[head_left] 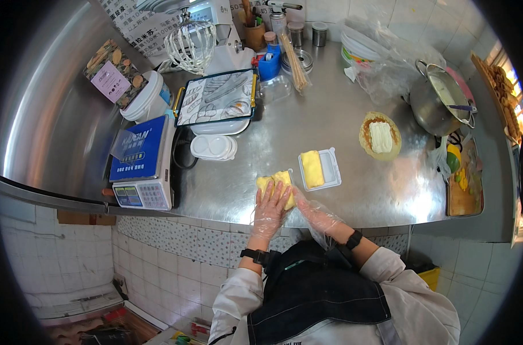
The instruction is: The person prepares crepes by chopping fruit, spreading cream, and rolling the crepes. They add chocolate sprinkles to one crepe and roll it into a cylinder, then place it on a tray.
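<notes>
My left hand (270, 202), in a clear plastic glove, lies with its fingers stretched and apart over two yellow crepe rolls (282, 177). A pale tray edge shows beside them. Close to their right side, my gloved right hand (319, 217) has its fingers extended toward the rolls; its fingertips are partly hidden. Just beyond it, a white plastic tray (331, 168) holds another yellow roll (312, 169) in its left half. Farther right, a flat round crepe (365, 142) lies on the steel counter, topped with brown filling and a white cream block (381, 138).
Left stand a blue-covered scale (138, 150), stacked white lids (213, 147) and a patterned tray (217, 98). A mixer whisk (190, 46) hangs behind. At right are a steel pot (439, 103) and a cutting board (467, 198). The counter's front edge (382, 225) runs before me.
</notes>
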Motion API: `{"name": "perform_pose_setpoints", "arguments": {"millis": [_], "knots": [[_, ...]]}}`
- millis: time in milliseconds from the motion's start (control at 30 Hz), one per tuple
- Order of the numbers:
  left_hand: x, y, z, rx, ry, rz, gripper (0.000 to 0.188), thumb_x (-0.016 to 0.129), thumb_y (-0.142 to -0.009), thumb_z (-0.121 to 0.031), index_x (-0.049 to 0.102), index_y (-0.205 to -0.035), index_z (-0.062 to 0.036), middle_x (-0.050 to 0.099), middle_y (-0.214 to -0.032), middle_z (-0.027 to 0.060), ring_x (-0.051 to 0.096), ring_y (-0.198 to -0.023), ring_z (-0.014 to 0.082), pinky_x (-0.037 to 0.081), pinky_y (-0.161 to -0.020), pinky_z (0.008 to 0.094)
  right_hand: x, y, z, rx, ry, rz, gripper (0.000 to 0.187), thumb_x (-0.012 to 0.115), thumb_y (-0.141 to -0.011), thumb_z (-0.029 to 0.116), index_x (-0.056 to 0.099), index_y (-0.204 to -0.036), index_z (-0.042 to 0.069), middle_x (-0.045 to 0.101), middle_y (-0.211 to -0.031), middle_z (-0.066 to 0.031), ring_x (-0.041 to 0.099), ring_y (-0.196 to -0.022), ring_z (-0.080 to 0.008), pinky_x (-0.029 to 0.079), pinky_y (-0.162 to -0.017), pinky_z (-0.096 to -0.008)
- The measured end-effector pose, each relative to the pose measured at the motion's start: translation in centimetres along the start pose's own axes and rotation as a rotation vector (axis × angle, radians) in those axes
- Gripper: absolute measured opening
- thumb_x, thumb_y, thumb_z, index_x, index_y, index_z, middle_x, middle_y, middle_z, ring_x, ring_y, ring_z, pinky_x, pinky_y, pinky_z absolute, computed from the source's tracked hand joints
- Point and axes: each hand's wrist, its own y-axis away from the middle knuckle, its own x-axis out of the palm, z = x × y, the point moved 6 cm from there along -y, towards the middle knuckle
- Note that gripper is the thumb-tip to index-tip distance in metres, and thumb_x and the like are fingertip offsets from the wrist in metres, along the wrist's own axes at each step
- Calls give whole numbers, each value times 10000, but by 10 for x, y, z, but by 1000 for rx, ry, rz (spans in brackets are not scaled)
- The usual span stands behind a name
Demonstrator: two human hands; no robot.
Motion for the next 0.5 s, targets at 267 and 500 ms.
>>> {"name": "perform_pose_setpoints", "arguments": {"millis": [267,500], "knots": [[-41,17,-4,-57,63,-101,630,590,-901,-304,389,-1486,-185,332,-1552,112,289,-1440,318,162,-1173,533,-10,17,3,174,60,-8,659,304,-1046,479,286,-1496,-2,426,-1473,-159,371,-1383,-225,252,-1153,-326],[-27,14,0,144,-1,30,599,584,-903,-291,410,-1474,-231,374,-1525,113,317,-1426,303,194,-1162,526,-12,26,-10,230,-56,-48,660,350,-1024,529,446,-1414,4,523,-1390,-199,466,-1302,-269,335,-1091,-357]]}}
